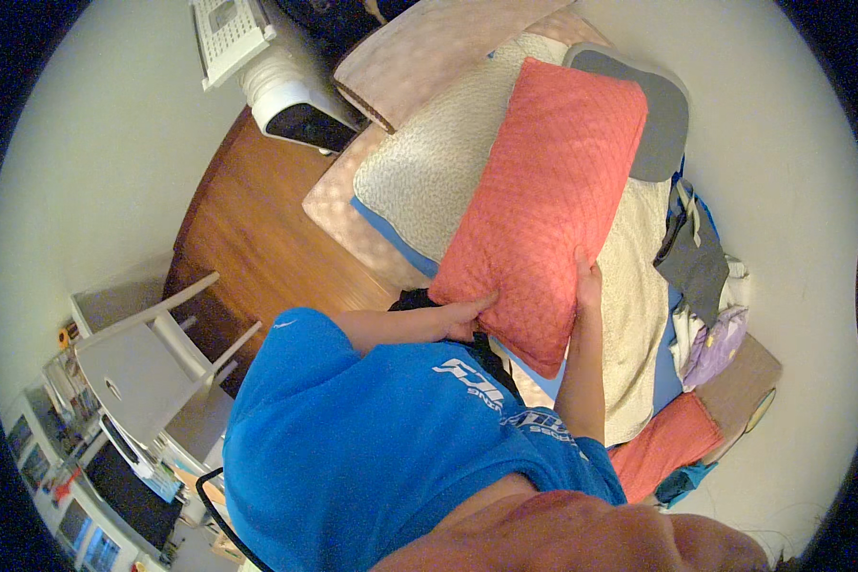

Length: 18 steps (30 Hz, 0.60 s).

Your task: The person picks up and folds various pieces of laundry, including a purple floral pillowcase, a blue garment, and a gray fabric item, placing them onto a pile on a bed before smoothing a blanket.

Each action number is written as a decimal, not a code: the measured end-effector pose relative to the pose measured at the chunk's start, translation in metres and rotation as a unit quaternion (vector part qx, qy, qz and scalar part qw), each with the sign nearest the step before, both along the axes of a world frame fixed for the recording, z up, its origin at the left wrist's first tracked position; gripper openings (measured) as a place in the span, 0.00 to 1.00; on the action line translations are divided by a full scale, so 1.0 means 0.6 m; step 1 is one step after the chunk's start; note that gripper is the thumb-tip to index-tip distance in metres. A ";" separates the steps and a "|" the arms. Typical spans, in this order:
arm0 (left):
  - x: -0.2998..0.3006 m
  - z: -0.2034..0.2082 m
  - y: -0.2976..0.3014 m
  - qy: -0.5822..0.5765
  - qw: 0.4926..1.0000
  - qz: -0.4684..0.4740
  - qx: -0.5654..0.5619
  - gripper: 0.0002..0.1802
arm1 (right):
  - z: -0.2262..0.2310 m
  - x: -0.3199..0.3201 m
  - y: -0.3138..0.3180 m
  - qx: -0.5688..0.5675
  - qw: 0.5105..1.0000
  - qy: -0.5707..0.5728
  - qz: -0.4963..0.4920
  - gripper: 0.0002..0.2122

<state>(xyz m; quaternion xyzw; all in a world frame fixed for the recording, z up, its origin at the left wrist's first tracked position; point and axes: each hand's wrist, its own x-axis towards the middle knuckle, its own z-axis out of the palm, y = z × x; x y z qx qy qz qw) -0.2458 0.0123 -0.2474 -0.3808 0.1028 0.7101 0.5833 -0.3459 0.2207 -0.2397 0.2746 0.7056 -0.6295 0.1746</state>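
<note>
A coral-red rectangular pillow (553,191) with a quilted surface is held in front of me, slanting from lower middle to upper right. My left hand (465,317) grips its near left edge, with the fingertips partly hidden beneath it. My right hand (588,283) is closed on the right edge, thumb on top. Under and around the pillow spreads a cream textured pad (439,172) over a bed with a blue layer (396,236) showing. A grey cushion (663,119) lies beyond the pillow's far right end.
Dark grey cloth (698,272) and purple fabric (717,348) lie along the bed's right side by the wall. Another coral piece (672,443) sits at the lower right. A white appliance (300,110) stands on the wooden floor (267,214) at far left; a white chair (153,367) is nearer.
</note>
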 end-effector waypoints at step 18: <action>-0.001 -0.325 -0.237 0.411 0.648 -0.435 -0.471 0.20 | 0.343 0.248 0.205 0.540 0.837 0.085 0.021 0.10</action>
